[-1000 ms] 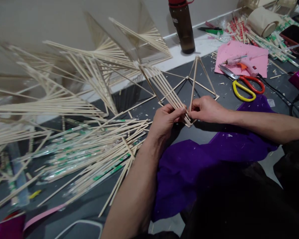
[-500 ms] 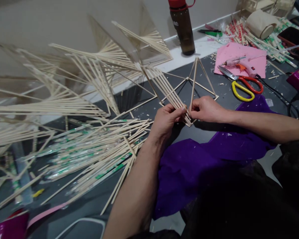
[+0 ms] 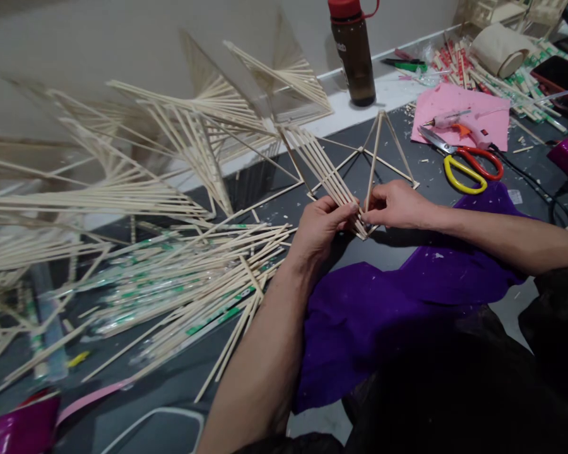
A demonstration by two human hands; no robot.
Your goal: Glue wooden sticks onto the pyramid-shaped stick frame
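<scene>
Left hand (image 3: 320, 222): pinching fanned sticks (image 3: 339, 188), low. Right hand (image 3: 400, 204): fingertips gripping leaning stick (image 3: 373, 159). Advisable: light, steady pressure.

Stick frame (image 3: 329, 170) mid-table (image 3: 163, 388), loose stick pile (image 3: 203, 277) to its L; fabric (image 3: 383, 309) in front, at near edge. Other stick structures (image 3: 113, 195) behind pile, twd wall & far L. Bottle (image 3: 356, 63) behind frame, on ledge (image 3: 388, 94) by wall. R of frame: sheet (image 3: 454, 94) w/ glue gun (image 3: 476, 132) on top, scissors (image 3: 449, 149) at its front edge. Roll (image 3: 497, 50) back R amid wrapped sticks (image 3: 459, 63), phone (image 3: 561, 74) R of roll.
</scene>
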